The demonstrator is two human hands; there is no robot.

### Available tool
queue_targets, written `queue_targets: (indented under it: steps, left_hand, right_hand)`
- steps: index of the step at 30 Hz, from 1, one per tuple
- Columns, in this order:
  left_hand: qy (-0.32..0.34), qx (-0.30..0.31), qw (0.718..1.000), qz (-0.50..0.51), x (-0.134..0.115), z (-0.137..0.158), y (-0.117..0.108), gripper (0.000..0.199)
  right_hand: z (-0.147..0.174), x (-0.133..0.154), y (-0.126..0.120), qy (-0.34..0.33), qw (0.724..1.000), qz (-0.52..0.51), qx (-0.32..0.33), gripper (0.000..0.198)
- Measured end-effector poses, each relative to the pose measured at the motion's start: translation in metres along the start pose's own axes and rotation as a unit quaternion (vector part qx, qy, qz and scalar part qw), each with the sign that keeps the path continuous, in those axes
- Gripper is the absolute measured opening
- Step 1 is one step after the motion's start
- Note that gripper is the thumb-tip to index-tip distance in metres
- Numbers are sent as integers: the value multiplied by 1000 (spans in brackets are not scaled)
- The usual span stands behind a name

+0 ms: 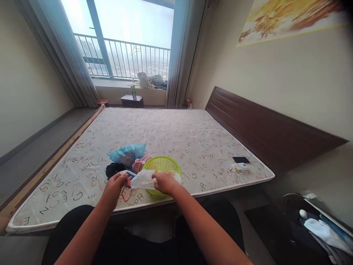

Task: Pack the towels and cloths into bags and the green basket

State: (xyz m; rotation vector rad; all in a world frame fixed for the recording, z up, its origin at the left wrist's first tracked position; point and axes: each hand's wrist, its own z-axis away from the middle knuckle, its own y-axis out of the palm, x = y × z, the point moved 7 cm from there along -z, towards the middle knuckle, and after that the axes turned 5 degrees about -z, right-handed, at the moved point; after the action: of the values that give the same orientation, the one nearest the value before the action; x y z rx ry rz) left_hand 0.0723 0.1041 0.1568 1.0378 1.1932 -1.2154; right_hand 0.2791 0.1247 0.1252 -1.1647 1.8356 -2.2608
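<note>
A thin white plastic bag is stretched between my two hands. My left hand pinches its narrow, twisted end. On the other side, my right hand is closed on the wider part. Under and behind the bag stands a yellow-green plastic basket, whose near side is partly covered by my right hand. A filled light-blue plastic bag lies behind my left hand. Pink cloth and a black cloth item sit beside it. A red cord or strap shows just below the white bag.
The letter-printed mattress spreads out before me, with a dark headboard on the right. Near its right edge lie a black phone and a white item with a cable. A small dark nightstand stands beyond.
</note>
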Motion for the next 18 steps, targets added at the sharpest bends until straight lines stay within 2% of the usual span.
queue_targets:
  steps: [2, 3, 5, 7, 9, 10, 11, 12, 13, 14, 16, 18]
  left_hand:
    - [3, -4, 999, 38, -3, 3, -1, 28]
    - [0, -6, 998, 67, -3, 4, -1, 24]
    - [-19, -11, 990, 138, 1, 4, -4, 17]
    - [-45, -25, 975, 214, 8, 1, -9, 13]
    - [-65, -50, 953, 291, 18, -3, -18, 12]
    - [-70, -65, 940, 327, 23, -5, -22, 14]
    - [-73, -76, 928, 358, 28, -7, -25, 18]
    - [-76, -82, 917, 382, 33, -7, -28, 23]
    - [-80, -81, 910, 398, 37, -8, -29, 27]
    - [-85, -77, 907, 406, 40, -7, -29, 28]
    - [-96, -46, 912, 397, 46, -4, -26, 25]
    - [-109, 6, 926, 360, 49, -1, -21, 19]
  right_hand:
    - [7, -14, -13, 26, 997, -58, -48, 27]
    - [12, -22, -24, 41, 990, -98, -93, 25]
    - [30, -47, -50, 95, 950, -194, -224, 23]
    - [57, -80, -71, 166, 867, -301, -361, 25]
    - [83, -114, -81, 204, 753, -431, -454, 23]
    - [95, -130, -82, 208, 681, -502, -491, 23]
    - [103, -144, -79, 209, 617, -575, -496, 23]
    - [107, -154, -75, 204, 569, -638, -477, 23]
    - [111, -161, -71, 197, 533, -686, -454, 24]
    - [114, -164, -67, 182, 512, -722, -428, 24]
    - [119, -165, -59, 151, 504, -766, -371, 25]
    - [123, -161, -47, 136, 526, -780, -312, 27]
